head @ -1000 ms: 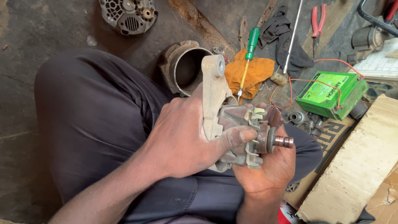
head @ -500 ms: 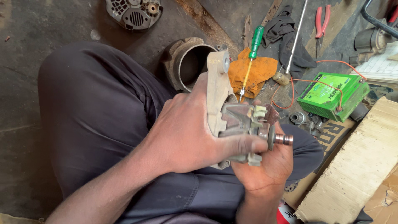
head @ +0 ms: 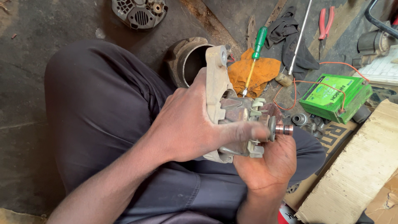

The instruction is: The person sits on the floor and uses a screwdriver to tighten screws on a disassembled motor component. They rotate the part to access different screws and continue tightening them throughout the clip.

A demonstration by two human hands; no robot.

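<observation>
I hold an alternator rotor assembly (head: 244, 114) with its pale metal end bracket (head: 216, 79) above my lap. My left hand (head: 190, 124) wraps over the bracket, thumb stretched along the claw poles toward the shaft. My right hand (head: 269, 164) cups the rotor from below. The copper slip rings (head: 284, 129) on the shaft end point right, just past my left thumb tip.
A green-handled screwdriver (head: 257, 47) lies on an orange rag (head: 257, 72). A round metal housing (head: 188, 58) sits on the floor, an alternator cover (head: 139, 12) farther back. A green battery (head: 333, 97) with orange wires, red pliers (head: 325, 25), small nuts (head: 300, 119) and cardboard (head: 356, 174) lie right.
Both hands keep the same grip on the rotor assembly. The view has shifted slightly, so the floor items sit a little lower in the frame.
</observation>
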